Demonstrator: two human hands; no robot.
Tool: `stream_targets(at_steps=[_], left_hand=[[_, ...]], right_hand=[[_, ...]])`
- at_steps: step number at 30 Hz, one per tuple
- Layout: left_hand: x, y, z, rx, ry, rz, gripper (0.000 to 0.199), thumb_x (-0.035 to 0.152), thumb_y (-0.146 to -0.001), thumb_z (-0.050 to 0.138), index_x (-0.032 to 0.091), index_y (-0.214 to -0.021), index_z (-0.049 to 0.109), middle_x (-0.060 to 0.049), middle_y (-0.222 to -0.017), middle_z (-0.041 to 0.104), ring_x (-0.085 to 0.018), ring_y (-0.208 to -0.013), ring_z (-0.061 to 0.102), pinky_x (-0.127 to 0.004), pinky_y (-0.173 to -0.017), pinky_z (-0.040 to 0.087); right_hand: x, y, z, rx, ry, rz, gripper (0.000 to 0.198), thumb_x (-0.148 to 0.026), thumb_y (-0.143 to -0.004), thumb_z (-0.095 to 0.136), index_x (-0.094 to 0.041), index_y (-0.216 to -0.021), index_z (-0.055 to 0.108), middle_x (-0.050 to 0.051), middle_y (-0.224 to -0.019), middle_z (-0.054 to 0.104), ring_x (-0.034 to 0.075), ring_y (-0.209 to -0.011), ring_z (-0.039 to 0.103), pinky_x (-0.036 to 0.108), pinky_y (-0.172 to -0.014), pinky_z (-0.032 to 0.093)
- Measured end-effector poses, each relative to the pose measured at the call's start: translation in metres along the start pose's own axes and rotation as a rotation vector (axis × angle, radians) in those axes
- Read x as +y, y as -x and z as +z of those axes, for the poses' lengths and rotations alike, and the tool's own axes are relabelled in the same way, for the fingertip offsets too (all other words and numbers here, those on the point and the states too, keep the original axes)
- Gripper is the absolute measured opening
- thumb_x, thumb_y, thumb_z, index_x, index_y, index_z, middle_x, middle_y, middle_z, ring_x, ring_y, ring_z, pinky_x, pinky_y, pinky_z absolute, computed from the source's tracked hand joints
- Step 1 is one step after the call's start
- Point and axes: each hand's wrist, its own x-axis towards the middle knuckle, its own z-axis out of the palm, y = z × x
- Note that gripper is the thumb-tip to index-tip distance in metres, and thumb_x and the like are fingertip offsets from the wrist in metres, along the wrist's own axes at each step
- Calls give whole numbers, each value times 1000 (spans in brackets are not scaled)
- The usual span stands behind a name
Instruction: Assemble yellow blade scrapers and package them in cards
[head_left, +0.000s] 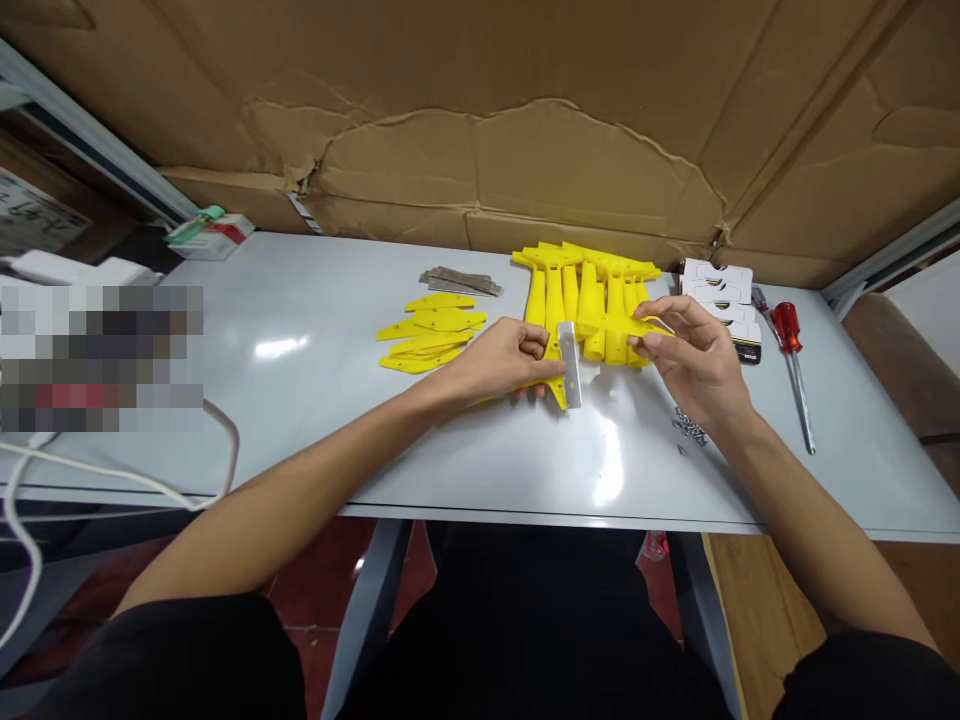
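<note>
My left hand [499, 362] is closed around a yellow plastic scraper handle [553, 372]. A flat metal blade [570, 372] with holes lies along the handle's wide head, with my left thumb against it. In my right hand [701, 365], a thin yellow cover plate [624, 326] is pinched between thumb and fingers, apart from the blade. Several more yellow handles [553, 292] lie side by side behind my hands. Loose yellow cover plates [429, 345] are piled left of my left hand, and a stack of metal blades [459, 281] sits behind them.
Small screws [690, 428] lie in a heap below my right hand. A red-handled screwdriver [796, 370] and small white boxes [720, 290] are at the right. Cardboard [480, 120] walls the table's back. A white cable [135, 475] crosses the left edge.
</note>
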Motion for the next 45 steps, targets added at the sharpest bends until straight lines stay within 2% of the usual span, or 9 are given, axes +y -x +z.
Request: stream_targets(at_steps=[3,8,14,18,24,27,32,36,45], left_hand=[[-1,0,0,-9,4,12,24,26,-85,79,20,-70,63,-4,-65,70,-11,-49,57,-25,-47,42],[0,0,0,-10,11,14,13,22,-86,77,19,-77,68,-4,-67,70,-11,-51,59,-25,-48,43],[-1,0,0,-6,14,36,20,26,-84,79,19,-71,65,-4,-65,69,-11,-50,58,-24,-46,42],[-2,0,1,-17,38,36,20,25,-79,83,19,-72,66,-3,-65,68,-11,-49,58,-24,-45,43],[-1,1,2,-22,56,16,12,20,-81,79,18,-78,68,-3,-64,70,-11,-49,59,-23,-45,43],[0,1,2,-39,47,8,12,18,-82,77,18,-77,66,-3,-65,70,-11,-51,60,-23,-47,44],[-1,0,2,-104,14,22,11,16,-80,76,16,-87,67,-2,-72,71,-12,-60,62,-24,-53,47],[-6,-2,1,-111,-13,46,15,18,-77,76,16,-89,67,-3,-80,72,-12,-63,63,-25,-56,48],[-13,-7,-2,-102,-33,61,29,23,-69,81,15,-94,69,-6,-94,73,-20,-84,69,-29,-67,53]], right_hand=[[1,-1,-2,-61,31,11,44,-35,-70,89,-22,-104,65,3,-127,64,8,-82,65,32,-86,63],[7,-1,-5,-167,10,70,48,-37,-70,92,-21,-107,66,2,-104,67,8,-75,66,27,-73,59],[3,-1,-5,-115,-34,84,62,-40,-75,89,-29,-126,55,-2,-87,61,6,-67,55,22,-60,50],[7,-2,-2,-79,1,118,76,-44,-68,94,-29,-130,52,-4,-81,59,6,-60,53,22,-51,48],[16,2,4,-153,22,168,75,-36,-65,97,-22,-132,68,2,-98,69,9,-87,69,23,-78,62],[17,4,7,-153,22,167,83,-31,-63,98,-25,-139,66,1,-95,70,8,-82,70,24,-80,62],[20,6,11,-62,9,153,71,-28,-55,101,-19,-119,72,1,-89,73,10,-75,72,23,-74,63],[22,7,14,-45,62,137,56,-36,-58,100,-14,-103,75,5,-89,75,11,-73,72,22,-69,63],[13,14,29,-3,185,131,64,-40,-60,99,-14,-111,71,8,-88,76,15,-73,74,26,-72,66]])
